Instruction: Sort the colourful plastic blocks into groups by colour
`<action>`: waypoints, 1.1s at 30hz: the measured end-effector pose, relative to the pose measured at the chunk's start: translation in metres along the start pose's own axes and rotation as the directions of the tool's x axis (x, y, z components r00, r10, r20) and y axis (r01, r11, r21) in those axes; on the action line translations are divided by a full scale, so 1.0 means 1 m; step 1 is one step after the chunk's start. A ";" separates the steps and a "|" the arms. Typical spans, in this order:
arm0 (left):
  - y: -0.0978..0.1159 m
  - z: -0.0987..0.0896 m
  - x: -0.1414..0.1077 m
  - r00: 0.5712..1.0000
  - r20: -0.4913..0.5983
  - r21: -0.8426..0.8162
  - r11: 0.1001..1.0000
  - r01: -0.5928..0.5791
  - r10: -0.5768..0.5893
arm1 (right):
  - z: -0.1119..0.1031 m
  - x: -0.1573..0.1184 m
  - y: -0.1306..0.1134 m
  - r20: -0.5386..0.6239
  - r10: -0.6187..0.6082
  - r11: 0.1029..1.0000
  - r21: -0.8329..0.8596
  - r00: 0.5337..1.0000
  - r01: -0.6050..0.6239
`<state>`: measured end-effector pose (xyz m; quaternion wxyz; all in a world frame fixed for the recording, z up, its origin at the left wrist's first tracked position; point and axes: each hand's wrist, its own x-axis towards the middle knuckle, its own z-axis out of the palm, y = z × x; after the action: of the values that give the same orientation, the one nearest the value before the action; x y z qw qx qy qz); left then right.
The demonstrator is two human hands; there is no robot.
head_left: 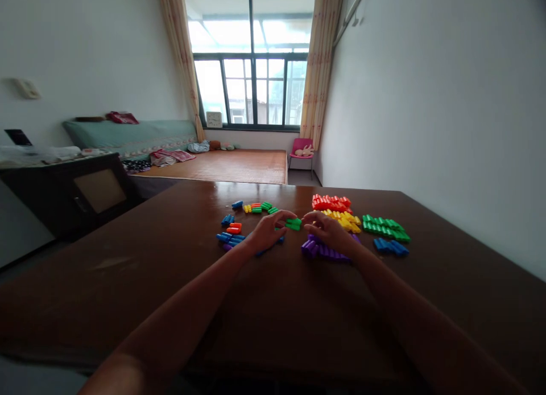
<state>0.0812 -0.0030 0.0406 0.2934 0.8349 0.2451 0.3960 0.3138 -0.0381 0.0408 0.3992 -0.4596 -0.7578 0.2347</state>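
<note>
Bright green plastic toy blocks (293, 223) sit between my two hands, just above the dark brown table. My left hand (268, 233) is closed on them, its index finger over the top and its thumb lower down. From the other side my right hand (327, 231) comes close to their right end, fingers curved and apart from the thumb; whether the fingertips touch is hard to tell. Beneath the right hand lie joined purple blocks (330, 251), with yellow blocks (343, 219) just behind. Blue blocks (232, 239) lie left of my left hand, partly hidden by it.
Rows of red blocks (330, 202) and green blocks (385, 228) lie farther right, with a blue group (391, 247) nearer. Loose orange blocks (234, 228) and other small pieces are scattered at the left. Beyond the table (140, 258) stand a bed and a pink chair (302, 148).
</note>
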 end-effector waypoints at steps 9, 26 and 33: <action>-0.006 0.006 -0.008 1.000 -0.001 -0.036 0.999 0.018 -0.018 | 0.003 0.006 0.011 -0.094 0.069 0.991 0.124 0.993 -0.057; -0.028 -0.019 -0.011 0.992 -0.086 0.127 0.986 0.106 -0.096 | -0.129 -0.039 0.141 -0.655 0.384 0.470 -0.468 0.650 -0.749; -0.046 -0.031 -0.012 0.967 -0.215 0.173 0.969 0.177 -0.138 | -0.127 -0.046 0.138 -0.630 0.411 0.385 -0.535 0.658 -0.752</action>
<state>0.0409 0.0311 0.0185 0.2166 0.7926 0.3762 0.4283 0.5003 -0.0155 -0.0044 0.1973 -0.8598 -0.4643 -0.0791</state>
